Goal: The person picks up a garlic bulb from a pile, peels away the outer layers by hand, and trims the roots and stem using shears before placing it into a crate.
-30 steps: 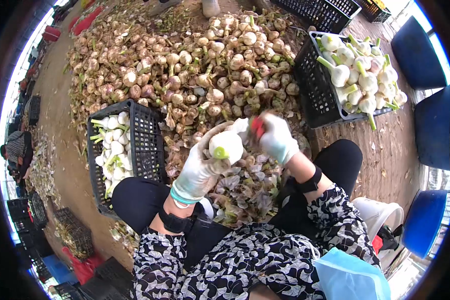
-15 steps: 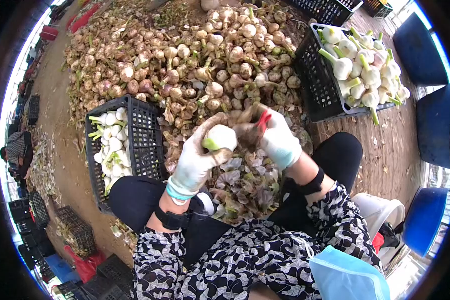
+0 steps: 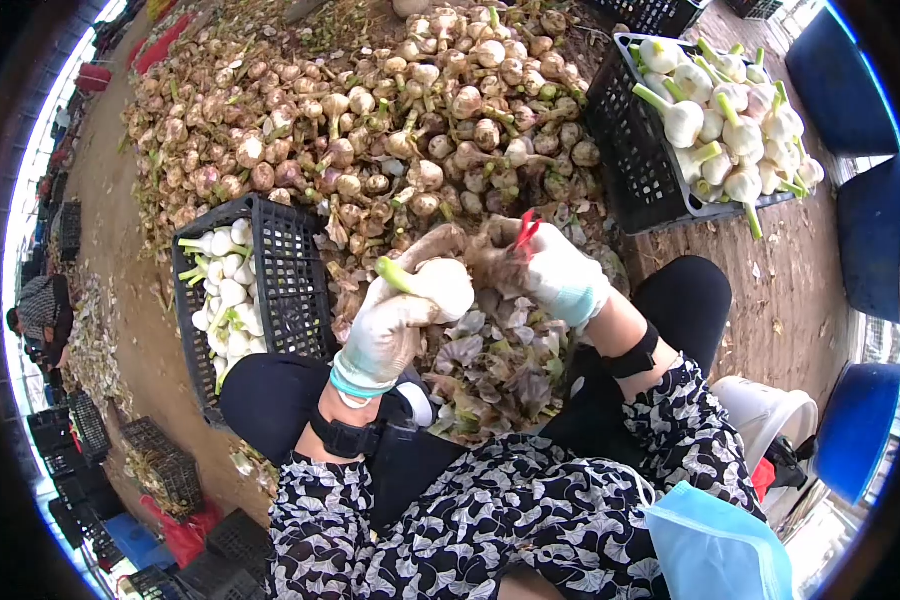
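Note:
My left hand (image 3: 385, 325), in a soiled white glove, holds a peeled white garlic bulb (image 3: 444, 289) whose green stem points up and left. Close to the bulb on its right, my gloved right hand (image 3: 555, 272) is closed, with a red-handled tool (image 3: 528, 230) showing at its fingers; the tool's working end cannot be made out. Beneath both hands lie loose papery skins (image 3: 490, 370). Beyond them spreads a large heap of unpeeled garlic (image 3: 370, 130).
Black crates with white garlic stand at the left (image 3: 292, 270) and right (image 3: 635, 150). Blue barrels (image 3: 855, 430) and a white bucket (image 3: 765, 410) are at the right. Another person (image 3: 42, 315) is at the far left. A blue face mask (image 3: 715, 545) hangs low in front.
The bulb in my left hand has turned, so its stem now points up-left instead of lying low at its front. My right hand has shifted slightly right.

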The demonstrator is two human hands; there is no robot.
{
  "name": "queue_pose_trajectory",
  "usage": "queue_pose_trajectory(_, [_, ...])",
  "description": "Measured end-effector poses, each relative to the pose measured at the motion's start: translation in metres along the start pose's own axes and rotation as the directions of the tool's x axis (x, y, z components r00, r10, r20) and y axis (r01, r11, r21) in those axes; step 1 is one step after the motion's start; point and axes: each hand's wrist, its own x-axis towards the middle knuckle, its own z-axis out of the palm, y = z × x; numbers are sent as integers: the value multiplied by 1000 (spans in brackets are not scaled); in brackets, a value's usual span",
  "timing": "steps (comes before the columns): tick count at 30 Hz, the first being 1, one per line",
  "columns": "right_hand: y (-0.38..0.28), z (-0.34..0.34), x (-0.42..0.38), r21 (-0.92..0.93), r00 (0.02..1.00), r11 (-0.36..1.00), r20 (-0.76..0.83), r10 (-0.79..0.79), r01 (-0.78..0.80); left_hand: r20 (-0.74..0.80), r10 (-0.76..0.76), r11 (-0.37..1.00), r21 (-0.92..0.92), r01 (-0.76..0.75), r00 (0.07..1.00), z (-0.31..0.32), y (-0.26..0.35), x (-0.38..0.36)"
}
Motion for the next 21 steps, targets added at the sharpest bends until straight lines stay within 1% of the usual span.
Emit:
queue_pose_trajectory(1, [-26,2,-5,276,1000,961,-12,29,-25,-66,16,999,44,-13,998,7,4,0])
queue_pose_trajectory(2, [-51,4,-11,531,998,846,-13,64,-47,-132,32,996,85,-21,991,11,5,0])
queue_pose_trajectory(3, [-49,3,-11,531,998,846,-11,66,-50,-176,64,992,120,-43,982,10,1,0])
queue_pose_trajectory(4, [-47,2,-11,212,995,972,-22,-97,100,-178,63,992,116,-43,982,8,-1,1])
queue_pose_trajectory(5, [-44,2,-10,-128,967,958,22,-254,255,-161,79,981,189,-48,984,7,-2,2])
queue_pose_trajectory(6, [-47,9,-6,141,921,913,21,-389,383,-142,93,963,262,-53,985,7,-3,3])
queue_pose_trajectory(7, [-52,14,-6,136,984,975,-30,-175,178,-133,66,969,245,-32,989,10,-1,3])
queue_pose_trajectory(8, [-60,17,-7,142,995,989,-82,47,-35,-130,64,969,247,-31,989,8,-1,3])
queue_pose_trajectory(9, [-47,15,-6,142,995,989,-84,48,-36,-128,38,983,183,-14,991,5,-2,1])
queue_pose_trajectory(10, [-23,11,-3,95,995,995,-100,-3,13,-126,14,993,119,1,992,4,-2,0])
queue_pose_trajectory(11, [-11,9,-1,47,992,997,-111,-56,62,-130,29,990,139,-11,991,6,0,0])
queue_pose_trajectory(12, [-27,9,-3,47,992,997,-109,-59,64,-131,32,990,140,-13,991,7,1,0])
queue_pose_trajectory(13, [-56,10,-8,86,992,996,-121,-24,35,-163,41,979,202,-8,986,7,2,1])
queue_pose_trajectory(14, [-71,12,-12,125,991,992,-131,13,4,-194,52,965,261,0,980,8,2,1])
queue_pose_trajectory(15, [-66,16,-10,65,986,991,-106,127,-121,-212,94,944,330,-19,973,11,1,1])
queue_pose_trajectory(16, [-65,17,-13,64,986,990,-102,129,-123,-215,94,945,328,-19,972,11,1,0])
queue_pose_trajectory(17, [-65,17,-17,-154,990,988,-137,-16,-5,-185,67,945,328,-3,980,10,1,0])
queue_pose_trajectory(18, [-69,16,-20,-368,976,924,-141,-166,105,-152,40,944,329,12,988,9,2,0])
queue_pose_trajectory(19, [-75,15,-22,-372,976,922,-138,-167,105,-152,38,944,329,14,988,7,1,0])
queue_pose_trajectory(20, [-70,15,-21,-372,976,923,-141,-166,103,-85,16,975,221,3,996,4,-1,0])
queue_pose_trajectory(21, [-60,17,-18,-307,968,949,-208,-140,72,-13,-1,994,110,3,1000,3,-1,1])
